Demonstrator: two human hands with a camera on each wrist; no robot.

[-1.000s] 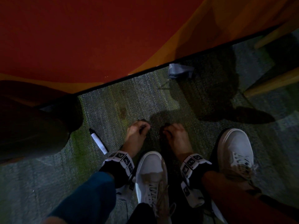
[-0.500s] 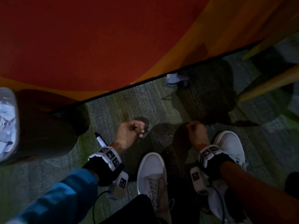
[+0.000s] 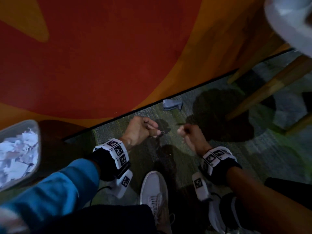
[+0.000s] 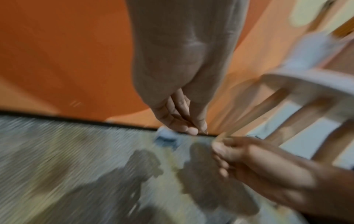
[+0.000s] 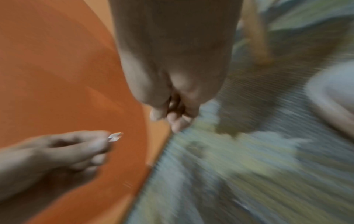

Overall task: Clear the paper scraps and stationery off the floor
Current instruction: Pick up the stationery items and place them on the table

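My left hand [image 3: 157, 131] hovers above the grey-green carpet [image 3: 253, 159] and pinches a tiny shiny metal clip [image 3: 162, 132] between thumb and forefinger. The clip [image 5: 114, 137] also glints at the left hand's [image 5: 107, 141] tips in the right wrist view. My right hand [image 3: 181, 130] is beside it, its fingers curled tight on a thin dark bit too small to identify. A crumpled pale paper scrap [image 3: 172, 104] lies on the carpet by the wall's black skirting, just beyond both hands. The blurred left wrist view shows the scrap [image 4: 165, 137] too.
A clear tub [image 3: 20, 123] with several torn paper scraps sits at the left edge. A white container [image 3: 287, 22] looms top right. Wooden stool legs [image 3: 263, 95] slant across the right. The red and orange wall [image 3: 101, 65] fills the back. My white shoe [image 3: 154, 188] stands below the hands.
Both hands have lifted off the carpet with their fingers pinched and moved apart. The view swung, bringing in the scrap tub on the left. The marker seen earlier is out of sight.
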